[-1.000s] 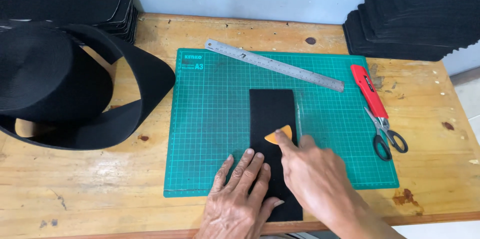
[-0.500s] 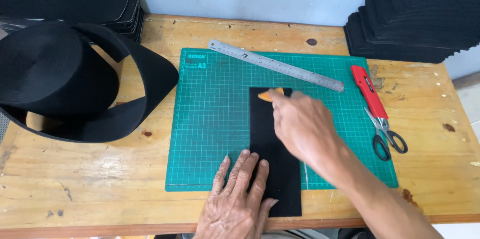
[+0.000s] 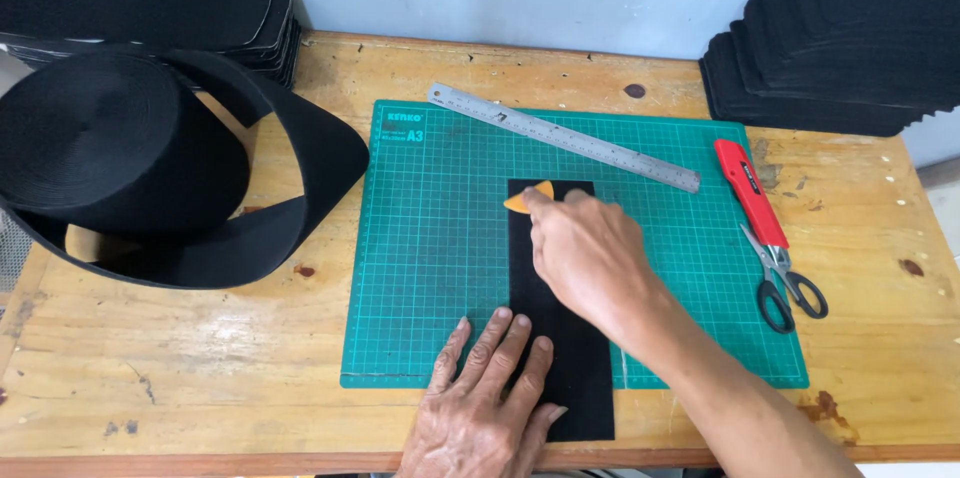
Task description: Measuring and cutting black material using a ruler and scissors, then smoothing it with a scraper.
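Right hand point(image 3: 590, 253) has slid the orange chalk piece point(image 3: 527, 198) up to the strip's far end | left hand point(image 3: 487, 400) bottom centre, fingers spread flat on black fabric strip point(image 3: 560, 338) | strip on green cutting mat point(image 3: 430, 268) | steel ruler point(image 3: 560, 137) beyond | right fingers pinch the chalk.

We are in a small craft or sewing workshop. A worn wooden worktop point(image 3: 200, 358) carries a green gridded cutting mat point(image 3: 440, 268) at its middle. Across the mat's far edge lies a steel ruler point(image 3: 563, 137); just right of the mat sit a red utility knife point(image 3: 750, 193) and scissors point(image 3: 785, 278). Left of the mat we see a big roll of black webbing point(image 3: 110, 148), and cut black pieces point(image 3: 840, 38) are stacked behind the mat on both sides.
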